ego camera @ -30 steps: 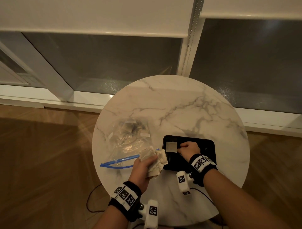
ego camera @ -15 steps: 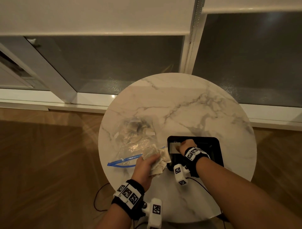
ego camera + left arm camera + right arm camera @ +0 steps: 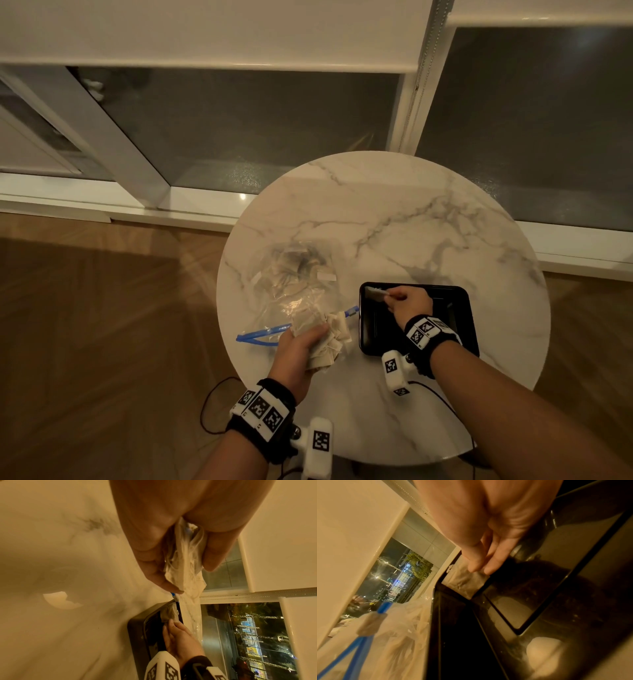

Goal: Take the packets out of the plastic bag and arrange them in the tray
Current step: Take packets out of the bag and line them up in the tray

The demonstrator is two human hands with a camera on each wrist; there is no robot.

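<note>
A clear plastic bag (image 3: 291, 281) with a blue zip (image 3: 260, 335) lies open on the left of the round marble table (image 3: 394, 212), with packets still inside. My left hand (image 3: 305, 342) grips a bunch of small beige packets (image 3: 334, 337) just left of the tray; the left wrist view shows the bunch (image 3: 185, 566) squeezed between thumb and fingers. The black tray (image 3: 455, 308) sits on the right. My right hand (image 3: 394, 298) reaches into it and pinches the edge of one packet (image 3: 375, 294) in the far-left corner, seen close in the right wrist view (image 3: 464, 582).
The table's near edge lies just under both wrists. A dark cable (image 3: 209, 404) loops on the wooden floor (image 3: 102, 325) beneath the table's left side. A window frame (image 3: 407, 113) and sill stand close behind the table.
My right hand has carried the single packet from the tray's left side up into its far-left corner. My left hand still holds the bunch in about the same place.
</note>
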